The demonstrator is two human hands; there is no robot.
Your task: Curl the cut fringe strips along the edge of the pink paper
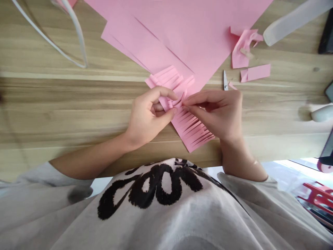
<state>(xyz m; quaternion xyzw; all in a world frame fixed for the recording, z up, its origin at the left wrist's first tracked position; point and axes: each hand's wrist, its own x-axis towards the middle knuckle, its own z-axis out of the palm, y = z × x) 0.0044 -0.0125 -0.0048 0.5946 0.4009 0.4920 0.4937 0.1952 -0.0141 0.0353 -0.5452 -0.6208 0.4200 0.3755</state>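
On wood tabletop (65,107): slit pink paper sheet (179,38), small scissors (225,81) beside its edge
Below the sheet: fringed pink paper strip (194,128), lifted at the tabletop's near edge
Left hand (148,116): fingers curled, pinching the strip
Right hand (215,114): fingertips pressed together, pinching one curled strand

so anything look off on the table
One thing: a crumpled pink paper scrap with what looks like tape stuck on it lies right of the large pink sheet, rumpled while the sheet lies flat. The slit pink fringe looks evenly cut, not torn.
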